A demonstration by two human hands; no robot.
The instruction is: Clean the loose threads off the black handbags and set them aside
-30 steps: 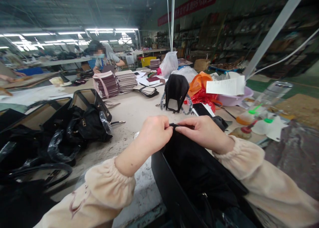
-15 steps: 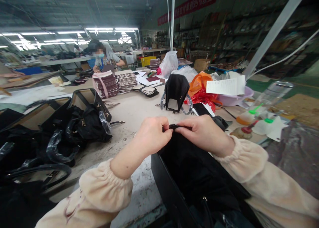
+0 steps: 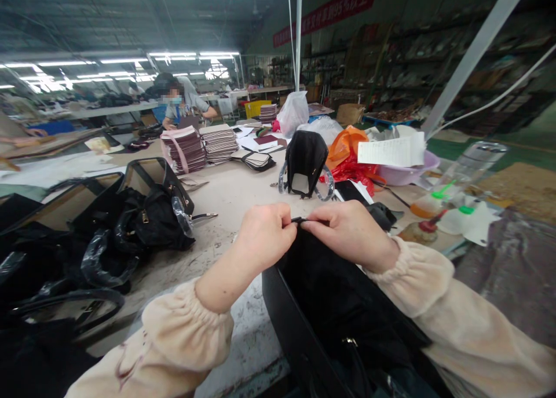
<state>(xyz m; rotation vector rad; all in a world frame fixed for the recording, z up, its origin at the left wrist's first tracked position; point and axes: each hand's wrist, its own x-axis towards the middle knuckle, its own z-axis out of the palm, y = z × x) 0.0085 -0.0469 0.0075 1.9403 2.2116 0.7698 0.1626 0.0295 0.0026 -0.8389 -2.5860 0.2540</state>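
Observation:
A black handbag (image 3: 299, 334) stands open in front of me at the table's near edge, its dark lining and a small metal zip pull (image 3: 350, 342) showing inside. My left hand (image 3: 267, 236) is closed in a pinch on the far end of the bag's top rim. From the other side my right hand (image 3: 350, 230) pinches the same rim between thumb and fingers. The fingertips of both hands are close together, with a short strip of black edge showing between them. What lies under the fingertips is hidden.
Several black bags (image 3: 152, 207) with plastic-wrapped handles crowd the left. Ahead stand a small black bag (image 3: 306, 160), stacked panels (image 3: 182, 149) and an orange plastic bag (image 3: 347, 143). Glue bottles (image 3: 419, 230) and a purple basin (image 3: 412, 169) are on the right. A masked person works across the table.
Both hands keep their pinch on the bag's rim and have shifted very slightly left in view. The fingertips look marginally repositioned; the bag has barely moved.

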